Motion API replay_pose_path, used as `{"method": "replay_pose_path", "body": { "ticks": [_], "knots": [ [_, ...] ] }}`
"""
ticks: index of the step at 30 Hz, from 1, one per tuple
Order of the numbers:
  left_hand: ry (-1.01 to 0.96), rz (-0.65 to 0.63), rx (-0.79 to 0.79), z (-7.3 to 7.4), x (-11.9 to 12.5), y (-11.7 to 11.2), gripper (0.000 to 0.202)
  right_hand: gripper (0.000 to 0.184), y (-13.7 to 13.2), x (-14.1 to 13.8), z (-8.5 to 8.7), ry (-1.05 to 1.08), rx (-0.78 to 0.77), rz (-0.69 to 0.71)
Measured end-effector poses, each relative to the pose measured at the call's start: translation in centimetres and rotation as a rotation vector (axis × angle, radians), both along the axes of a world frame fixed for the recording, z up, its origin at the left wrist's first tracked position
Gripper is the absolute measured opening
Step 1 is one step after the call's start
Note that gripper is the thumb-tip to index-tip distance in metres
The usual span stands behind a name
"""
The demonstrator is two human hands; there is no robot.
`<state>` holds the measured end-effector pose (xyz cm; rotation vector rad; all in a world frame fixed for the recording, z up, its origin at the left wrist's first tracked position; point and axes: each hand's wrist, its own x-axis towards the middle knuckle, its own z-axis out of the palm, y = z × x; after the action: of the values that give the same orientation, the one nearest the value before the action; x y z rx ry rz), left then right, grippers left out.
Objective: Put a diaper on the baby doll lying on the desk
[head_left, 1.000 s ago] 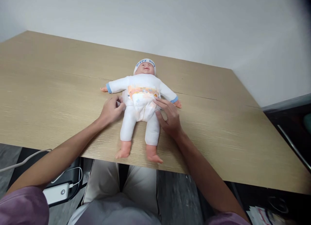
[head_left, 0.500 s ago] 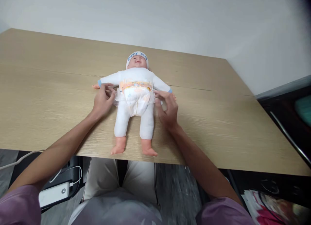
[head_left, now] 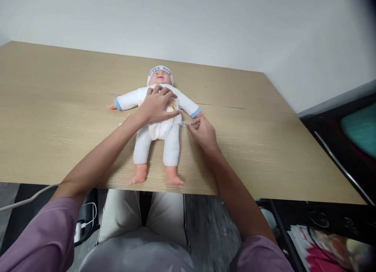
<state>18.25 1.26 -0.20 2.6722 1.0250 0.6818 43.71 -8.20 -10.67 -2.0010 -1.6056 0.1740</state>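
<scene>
A baby doll (head_left: 155,140) in a white suit and a white cap lies on its back on the wooden table (head_left: 264,146), feet toward me. It wears a diaper (head_left: 160,127) around its hips. My left hand (head_left: 157,103) lies flat on the doll's belly, fingers stretched across the diaper's front. My right hand (head_left: 201,131) is beside the doll's hip, its fingers pinched on the diaper's side tab (head_left: 183,124).
A white wall stands behind the table. My legs in light trousers show below the table's near edge. A white cable and a charger (head_left: 79,231) lie on the floor at the left. Dark furniture and colourful papers (head_left: 323,244) are at the right.
My left hand moved from the doll's left side onto its belly. My right hand stayed at the doll's hip and pinched the diaper tab. The camera view shifted slightly.
</scene>
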Motion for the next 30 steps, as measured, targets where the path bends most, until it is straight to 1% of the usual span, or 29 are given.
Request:
{"method": "replay_pose_path", "body": {
  "ticks": [4, 8, 11, 15, 18, 21, 24, 27, 30],
  "knots": [
    [0.040, 0.027, 0.003, -0.8, 0.2, -0.1, 0.065, 0.038, 0.4, -0.1, 0.0, 0.109, -0.091, -0.028],
    [0.060, 0.012, -0.013, -0.8, -0.1, -0.2, 0.072, 0.036, 0.4, -0.3, 0.3, 0.134, -0.073, -0.019],
    [0.073, -0.001, -0.007, -0.7, -0.1, -0.1, 0.077, 0.038, 0.3, -0.4, 0.6, 0.158, -0.060, -0.009],
    [0.082, -0.009, 0.003, -0.9, -0.1, -0.1, 0.080, 0.039, 0.5, -0.3, 1.0, 0.177, -0.125, -0.041],
    [0.101, -0.007, 0.001, -0.8, -0.2, -0.2, 0.081, 0.039, 0.7, -0.1, 1.0, 0.190, -0.155, -0.052],
    [0.112, -0.003, -0.007, -0.6, -0.2, -0.3, 0.082, 0.042, 0.9, 0.0, 0.8, 0.240, -0.138, 0.018],
    [0.099, 0.005, -0.011, -0.6, -0.1, -0.4, 0.080, 0.050, 1.3, 0.1, 0.9, 0.440, -0.059, 0.102],
    [0.080, 0.006, -0.009, -0.8, 0.0, -0.3, 0.080, 0.051, 1.8, -0.1, 1.8, 0.627, 0.011, 0.164],
    [0.079, 0.003, -0.009, -1.0, 0.0, -0.2, 0.082, 0.045, 2.8, -1.2, 3.2, 0.667, 0.044, 0.227]
  ]
}}
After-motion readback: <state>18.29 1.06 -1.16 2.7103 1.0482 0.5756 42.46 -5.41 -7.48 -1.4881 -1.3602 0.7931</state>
